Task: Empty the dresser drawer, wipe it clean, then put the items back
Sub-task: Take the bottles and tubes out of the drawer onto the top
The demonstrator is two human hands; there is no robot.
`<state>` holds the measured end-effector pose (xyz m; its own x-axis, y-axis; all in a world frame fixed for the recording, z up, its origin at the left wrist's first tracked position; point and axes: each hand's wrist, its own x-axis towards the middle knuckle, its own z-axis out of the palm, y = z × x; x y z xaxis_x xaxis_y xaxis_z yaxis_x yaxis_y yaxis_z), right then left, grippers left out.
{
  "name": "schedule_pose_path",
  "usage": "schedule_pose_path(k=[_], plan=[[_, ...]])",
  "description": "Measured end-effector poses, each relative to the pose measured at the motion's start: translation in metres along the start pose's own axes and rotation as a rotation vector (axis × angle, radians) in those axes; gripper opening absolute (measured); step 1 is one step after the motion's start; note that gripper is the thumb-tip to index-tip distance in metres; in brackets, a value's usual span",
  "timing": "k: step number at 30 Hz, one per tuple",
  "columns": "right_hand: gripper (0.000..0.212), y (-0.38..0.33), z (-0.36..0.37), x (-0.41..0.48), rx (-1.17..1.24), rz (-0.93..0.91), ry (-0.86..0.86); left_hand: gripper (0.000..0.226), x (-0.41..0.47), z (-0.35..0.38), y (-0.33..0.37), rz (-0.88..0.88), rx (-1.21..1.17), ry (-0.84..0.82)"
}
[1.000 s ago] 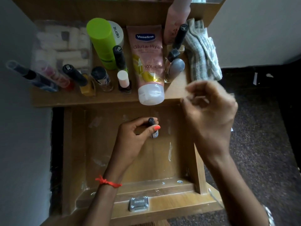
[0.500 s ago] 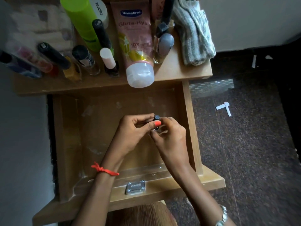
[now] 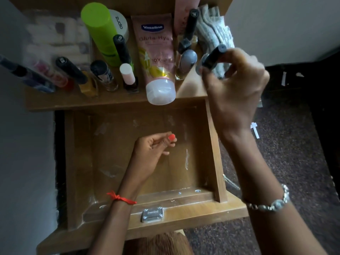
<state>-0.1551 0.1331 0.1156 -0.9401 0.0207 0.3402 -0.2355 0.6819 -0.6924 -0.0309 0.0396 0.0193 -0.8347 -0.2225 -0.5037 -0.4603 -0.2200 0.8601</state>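
Head view: pinching a small dark bottle (image 3: 213,56) in the right hand (image 3: 237,92), fingers (image 3: 244,57) clamped around it, up over the right corner of the worktop (image 3: 191,89), just in front of the cloth (image 3: 217,30). Resting the left hand (image 3: 152,151) low in the drawer (image 3: 114,144), fingers loosely curled, holding nothing. Nothing else in the drawer but smears, probably not yet wiped.

Risks: setting down in the tight gap beside the roll-on (image 3: 185,65) and tube (image 3: 156,52), toppling a neighbour; landing too near the edge and rolling off to the floor (image 3: 294,162); losing a light pinch in transit.
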Motion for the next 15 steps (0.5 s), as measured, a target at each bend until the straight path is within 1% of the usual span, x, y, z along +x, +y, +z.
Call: schedule_pose_path(k=[2,5,12,15], plan=[[0.015,0.004,0.007,0.006,-0.065,-0.025,-0.032,0.025,0.0,-0.001,-0.003,-0.001,0.002,0.003],[0.017,0.013,0.015,0.012,-0.102,-0.005,-0.066,0.013,0.001,-0.003,-0.008,-0.004,0.017,0.024],[0.021,0.018,0.024,0.018,-0.133,0.0,-0.054,0.012,-0.001,-0.007,-0.012,-0.007,0.054,0.055],[0.02,0.017,0.024,0.018,-0.161,-0.027,-0.052,0.011,-0.001,-0.006,-0.011,-0.008,0.06,0.061]])
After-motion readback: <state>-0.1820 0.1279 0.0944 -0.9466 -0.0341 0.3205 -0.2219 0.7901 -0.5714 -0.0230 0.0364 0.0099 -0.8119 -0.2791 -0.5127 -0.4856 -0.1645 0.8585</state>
